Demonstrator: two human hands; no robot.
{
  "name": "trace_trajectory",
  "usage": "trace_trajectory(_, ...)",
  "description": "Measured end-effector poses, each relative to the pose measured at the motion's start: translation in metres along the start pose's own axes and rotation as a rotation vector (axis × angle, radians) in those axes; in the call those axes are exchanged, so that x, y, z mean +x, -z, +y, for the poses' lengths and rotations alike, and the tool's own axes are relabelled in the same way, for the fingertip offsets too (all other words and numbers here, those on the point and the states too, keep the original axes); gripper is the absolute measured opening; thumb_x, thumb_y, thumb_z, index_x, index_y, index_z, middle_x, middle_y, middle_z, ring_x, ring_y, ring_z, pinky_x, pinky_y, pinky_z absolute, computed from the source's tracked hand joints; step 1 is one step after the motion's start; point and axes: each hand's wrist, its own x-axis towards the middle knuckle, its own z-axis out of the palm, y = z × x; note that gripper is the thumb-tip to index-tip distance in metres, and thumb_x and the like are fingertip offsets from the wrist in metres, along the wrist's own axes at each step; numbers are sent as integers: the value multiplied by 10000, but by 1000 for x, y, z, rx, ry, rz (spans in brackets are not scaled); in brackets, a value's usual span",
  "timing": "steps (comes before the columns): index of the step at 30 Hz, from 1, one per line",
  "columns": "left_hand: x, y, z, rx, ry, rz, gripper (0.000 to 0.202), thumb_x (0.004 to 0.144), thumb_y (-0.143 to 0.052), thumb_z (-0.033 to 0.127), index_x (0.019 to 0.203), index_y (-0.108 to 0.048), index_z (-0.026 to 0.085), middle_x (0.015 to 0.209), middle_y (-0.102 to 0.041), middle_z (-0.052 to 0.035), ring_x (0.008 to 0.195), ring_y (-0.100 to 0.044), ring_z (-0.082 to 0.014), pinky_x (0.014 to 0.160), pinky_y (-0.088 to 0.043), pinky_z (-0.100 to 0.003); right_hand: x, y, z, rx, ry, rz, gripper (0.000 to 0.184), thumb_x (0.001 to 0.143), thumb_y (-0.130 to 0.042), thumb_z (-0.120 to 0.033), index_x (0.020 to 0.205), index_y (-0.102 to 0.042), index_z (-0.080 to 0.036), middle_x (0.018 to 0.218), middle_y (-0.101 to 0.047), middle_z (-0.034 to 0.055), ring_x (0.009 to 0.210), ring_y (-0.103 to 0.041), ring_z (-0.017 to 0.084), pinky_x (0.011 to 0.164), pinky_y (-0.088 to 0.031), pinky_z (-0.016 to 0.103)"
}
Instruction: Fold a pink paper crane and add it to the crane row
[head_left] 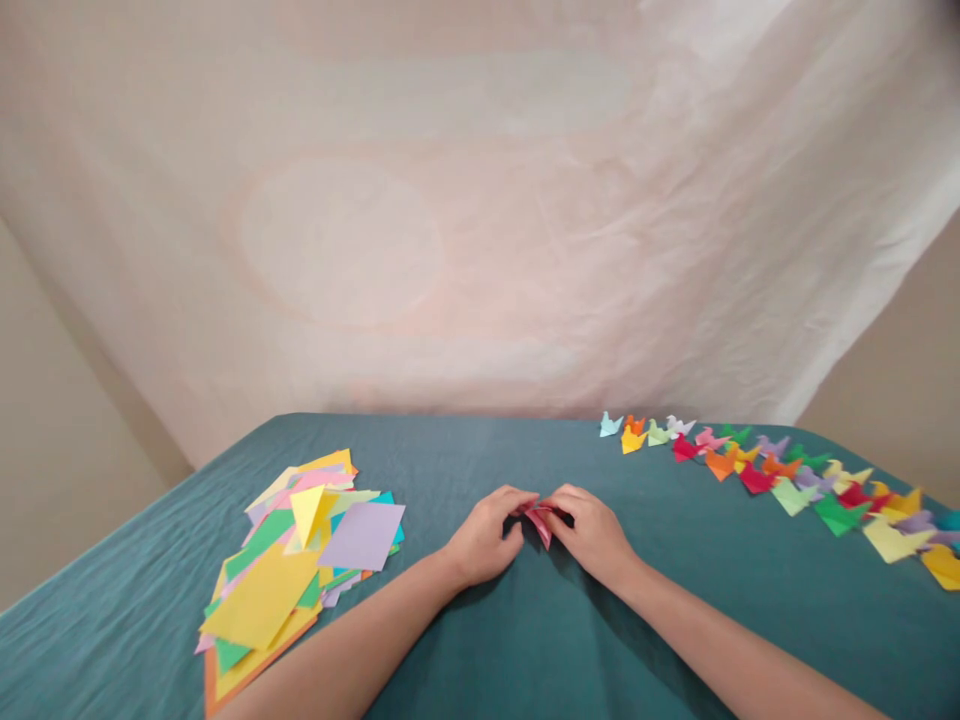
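Note:
A small folded piece of red paper [541, 520] lies on the teal cloth between my two hands. My left hand [487, 535] pinches its left side with curled fingers. My right hand [592, 530] grips its right side, fingers closed over the fold. Both hands rest on the table near its middle. Much of the red paper is hidden by my fingers.
A loose pile of coloured square paper sheets [292, 560] lies at the left. A row of several folded paper cranes [787, 475] runs along the right side toward the table edge. The teal tablecloth [525, 640] covers the table; a pale sheet [480, 220] hangs behind.

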Motion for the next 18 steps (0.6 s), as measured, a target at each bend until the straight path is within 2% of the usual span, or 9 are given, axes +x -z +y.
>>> trace_trajectory(6,3,0,-1,38,78,23,257,866,-428,154,1039,-615,190,962,-634,-42,897,-576,-159,855,-439,-275,1,-3,3,16,0,3,215,859,-485,-277,801,-686,-230,781,-625,22,752,-567,169,704,-419,260)
trace_trajectory(18,4,0,-1,-65,157,43,267,894,-409,214,1020,-643,190,1002,-674,-17,928,-605,-149,868,-435,-241,2,-2,1,53,-16,10,207,848,-490,-254,801,-691,-239,776,-631,15,740,-566,165,686,-414,258)
